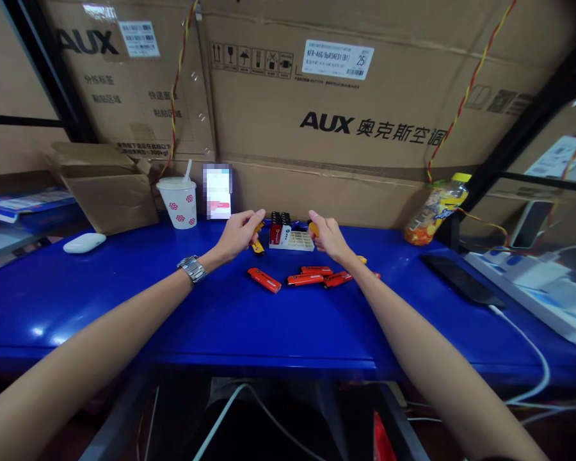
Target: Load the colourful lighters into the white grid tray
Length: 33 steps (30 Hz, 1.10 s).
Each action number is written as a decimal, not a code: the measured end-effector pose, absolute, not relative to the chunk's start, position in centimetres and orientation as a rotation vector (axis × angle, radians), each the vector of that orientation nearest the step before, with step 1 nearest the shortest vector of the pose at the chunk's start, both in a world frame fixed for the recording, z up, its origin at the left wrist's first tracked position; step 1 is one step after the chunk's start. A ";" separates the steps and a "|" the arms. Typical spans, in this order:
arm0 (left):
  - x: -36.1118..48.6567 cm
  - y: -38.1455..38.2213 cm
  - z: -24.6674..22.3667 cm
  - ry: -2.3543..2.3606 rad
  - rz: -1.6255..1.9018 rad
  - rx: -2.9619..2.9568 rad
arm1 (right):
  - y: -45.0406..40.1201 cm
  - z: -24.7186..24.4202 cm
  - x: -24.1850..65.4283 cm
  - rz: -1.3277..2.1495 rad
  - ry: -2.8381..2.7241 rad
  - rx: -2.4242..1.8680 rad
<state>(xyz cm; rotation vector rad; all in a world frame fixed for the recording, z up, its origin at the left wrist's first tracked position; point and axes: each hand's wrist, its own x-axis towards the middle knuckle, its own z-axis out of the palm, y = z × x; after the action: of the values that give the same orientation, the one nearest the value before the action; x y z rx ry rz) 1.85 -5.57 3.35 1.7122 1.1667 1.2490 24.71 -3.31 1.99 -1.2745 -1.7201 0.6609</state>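
Observation:
My left hand (pixel 240 232), with a metal watch on its wrist, pinches a yellow lighter, mostly hidden by the fingers. Just below those fingertips lies another yellow lighter (pixel 258 247). On the other side of a white slotted tray (pixel 301 241), my right hand (pixel 330 238) is closed on a yellow lighter (pixel 313 228). Lighters with black tops (pixel 281 219) stand upright in the tray's left part; slots show at its right. Several red lighters lie in front, among them one apart at the left (pixel 264 280) and one nearer the middle (pixel 305 280). My right forearm partly covers others.
On the blue table (pixel 211 320) stand a paper cup (pixel 178 203) with a straw, a lit phone (pixel 217 192) and a paper bag (pixel 110 192). A white earbud case (pixel 84 242) lies left. A drink bottle (pixel 434 211), dark phone (pixel 461 280) and power strip (pixel 532 301) are right.

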 end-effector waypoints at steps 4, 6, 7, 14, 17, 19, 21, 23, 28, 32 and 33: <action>1.9 -5.7 3.2 1.183 1.280 1.726 | -3.6 2.3 24.5 0.591 -1.740 -1.274; 2.0 -5.8 3.2 1.192 1.291 1.726 | -3.7 2.3 24.4 0.491 -1.742 -1.306; 2.1 -5.8 3.3 1.200 1.292 1.717 | -3.6 2.4 24.3 0.440 -1.736 -1.328; 2.4 -6.0 3.5 1.152 1.346 1.595 | -3.3 2.3 23.9 0.310 -1.664 -1.402; 2.4 -5.8 3.5 1.142 1.362 1.562 | -3.2 2.3 23.8 0.292 -1.682 -1.402; 2.4 -5.8 3.5 1.157 1.355 1.551 | -3.2 2.4 23.8 0.270 -1.692 -1.408; 2.4 -5.7 3.5 1.174 1.340 1.543 | -3.3 2.4 23.8 0.244 -1.691 -1.409; 2.4 -5.8 3.5 1.181 1.328 1.538 | -3.3 2.5 23.8 0.227 -1.688 -1.414; 2.4 -5.8 3.6 1.187 1.339 1.508 | -3.2 2.5 23.8 0.214 -1.698 -1.443; 2.3 -5.8 3.6 1.166 1.357 1.447 | -3.2 2.4 24.0 0.190 -1.716 -1.434; 2.3 -5.8 3.6 1.154 1.364 1.430 | -3.1 2.3 24.1 0.184 -1.731 -1.426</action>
<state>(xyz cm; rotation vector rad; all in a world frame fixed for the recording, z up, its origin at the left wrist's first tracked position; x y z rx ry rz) 2.25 -5.80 3.62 1.4300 1.1545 1.3639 24.07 -3.13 2.34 -1.4261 -1.7309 0.1844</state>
